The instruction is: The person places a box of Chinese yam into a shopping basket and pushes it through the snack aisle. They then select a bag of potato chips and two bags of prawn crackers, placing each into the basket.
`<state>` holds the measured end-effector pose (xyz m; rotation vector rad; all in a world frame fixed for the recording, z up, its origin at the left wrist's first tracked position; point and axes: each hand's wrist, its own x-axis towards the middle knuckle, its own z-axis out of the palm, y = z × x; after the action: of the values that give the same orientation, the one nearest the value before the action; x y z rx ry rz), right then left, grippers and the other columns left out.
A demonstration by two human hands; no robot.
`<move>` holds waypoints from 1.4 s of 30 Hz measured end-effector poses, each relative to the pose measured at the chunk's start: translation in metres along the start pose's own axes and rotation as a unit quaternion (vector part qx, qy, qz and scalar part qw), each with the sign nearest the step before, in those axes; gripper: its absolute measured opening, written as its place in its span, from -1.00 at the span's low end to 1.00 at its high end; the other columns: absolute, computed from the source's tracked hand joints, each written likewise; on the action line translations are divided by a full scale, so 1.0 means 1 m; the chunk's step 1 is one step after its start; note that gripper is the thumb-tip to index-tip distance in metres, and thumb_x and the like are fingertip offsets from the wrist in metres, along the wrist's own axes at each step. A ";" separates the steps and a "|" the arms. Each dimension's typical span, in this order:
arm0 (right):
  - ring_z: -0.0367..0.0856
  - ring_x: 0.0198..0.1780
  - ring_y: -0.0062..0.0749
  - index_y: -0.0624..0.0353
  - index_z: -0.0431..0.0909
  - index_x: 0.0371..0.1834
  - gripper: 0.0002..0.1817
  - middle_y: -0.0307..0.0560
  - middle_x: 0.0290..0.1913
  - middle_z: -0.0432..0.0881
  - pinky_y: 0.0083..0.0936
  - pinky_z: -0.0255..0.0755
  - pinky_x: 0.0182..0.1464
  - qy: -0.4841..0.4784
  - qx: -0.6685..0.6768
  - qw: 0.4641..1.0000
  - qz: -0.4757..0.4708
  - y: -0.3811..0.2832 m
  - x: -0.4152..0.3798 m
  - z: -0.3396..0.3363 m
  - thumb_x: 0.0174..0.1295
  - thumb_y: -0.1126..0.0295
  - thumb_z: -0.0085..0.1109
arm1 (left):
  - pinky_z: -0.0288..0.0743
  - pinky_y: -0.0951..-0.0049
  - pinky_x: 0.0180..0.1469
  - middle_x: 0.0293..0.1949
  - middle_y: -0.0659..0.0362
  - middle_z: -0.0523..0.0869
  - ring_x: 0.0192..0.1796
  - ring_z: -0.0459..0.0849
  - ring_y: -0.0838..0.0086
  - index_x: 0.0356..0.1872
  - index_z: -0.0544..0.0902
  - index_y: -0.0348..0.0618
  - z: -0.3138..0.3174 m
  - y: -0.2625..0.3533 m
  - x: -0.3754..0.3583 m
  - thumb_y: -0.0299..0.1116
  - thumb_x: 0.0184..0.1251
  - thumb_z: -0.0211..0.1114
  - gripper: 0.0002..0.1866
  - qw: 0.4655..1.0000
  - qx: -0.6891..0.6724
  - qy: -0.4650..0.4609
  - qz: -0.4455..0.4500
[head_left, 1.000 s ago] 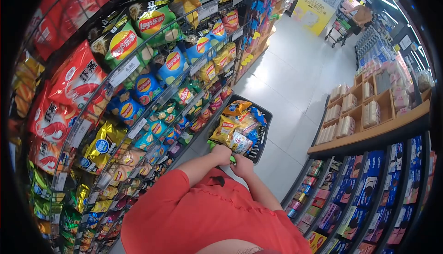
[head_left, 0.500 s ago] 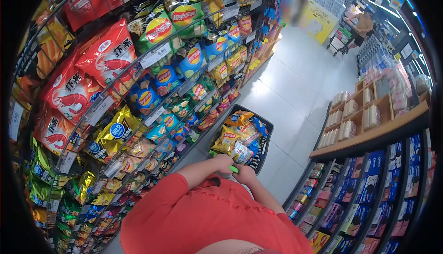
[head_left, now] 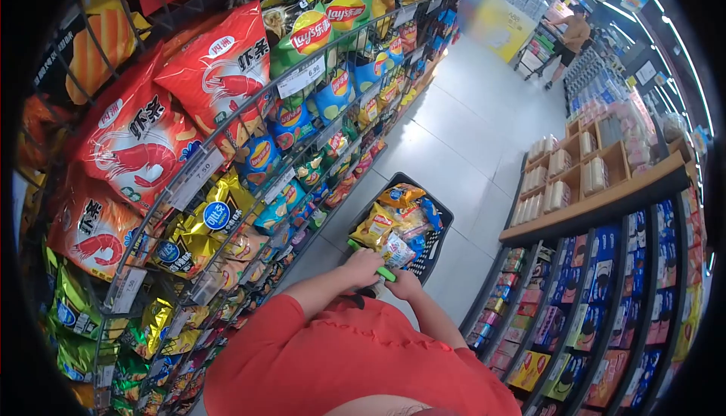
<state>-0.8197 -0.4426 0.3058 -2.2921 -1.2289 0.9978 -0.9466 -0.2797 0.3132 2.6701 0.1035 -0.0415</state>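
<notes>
In the head view my left hand (head_left: 364, 267) is wrapped around the green handle (head_left: 386, 273) of a black shopping basket (head_left: 437, 249). Beside it, my right hand (head_left: 405, 286) is closed on the same handle, near its right end. Snack bags fill the basket: a yellow chip bag (head_left: 375, 225), an orange bag (head_left: 400, 195), a white-and-blue bag (head_left: 398, 251) and others partly covered. Whether the basket stands on wheels is hidden by my arms.
On the left rises a wire rack with red shrimp snack bags (head_left: 215, 68), green Lay's bags (head_left: 308, 36) and price tags. To the right stands a wooden-topped shelf (head_left: 590, 203) with boxed goods below. Ahead, a person (head_left: 572, 38) pushes a cart (head_left: 537, 54) along the tiled aisle (head_left: 463, 125).
The shrimp snack bags on the left rack look larger and nearer. The person ahead with the cart appears further left and more upright. Both my hands keep hold of the handle.
</notes>
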 end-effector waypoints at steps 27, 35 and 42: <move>0.72 -0.24 -0.12 0.16 0.67 -0.17 -0.57 0.10 -0.28 0.73 -0.29 0.52 -0.15 -0.101 0.060 0.992 -0.052 0.004 -0.056 0.064 0.15 0.01 0.36 | 0.60 0.06 -0.08 -0.25 0.02 0.78 -0.11 0.76 0.07 -0.26 0.75 -0.01 -0.001 0.030 -0.059 0.24 0.13 0.29 -0.49 0.966 0.023 -0.258 -0.020; 0.72 -0.20 -0.06 0.13 0.69 -0.14 -0.59 0.10 -0.26 0.74 -0.24 0.53 -0.13 -0.157 0.077 0.981 -0.085 0.024 -0.052 0.056 0.14 0.02 0.33 | 0.58 0.03 -0.10 -0.27 0.03 0.77 -0.13 0.75 0.06 -0.23 0.73 0.03 0.013 0.043 -0.066 0.14 0.12 0.34 -0.58 0.973 -0.009 -0.217 -0.078; 0.68 -0.20 -0.32 0.17 0.68 -0.06 -0.62 0.02 -0.24 0.74 -0.36 0.49 -0.07 -0.197 0.087 0.969 -0.121 0.045 -0.041 0.055 0.23 0.11 0.33 | 0.59 0.04 -0.09 -0.20 0.03 0.78 -0.10 0.75 0.06 -0.19 0.74 0.04 0.023 0.045 -0.066 0.20 0.17 0.25 -0.54 0.972 -0.007 -0.213 -0.099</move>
<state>-0.8491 -0.5023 0.2580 -1.8104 -1.4632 1.4480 -1.0088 -0.3348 0.3164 2.5619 0.2273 -0.6691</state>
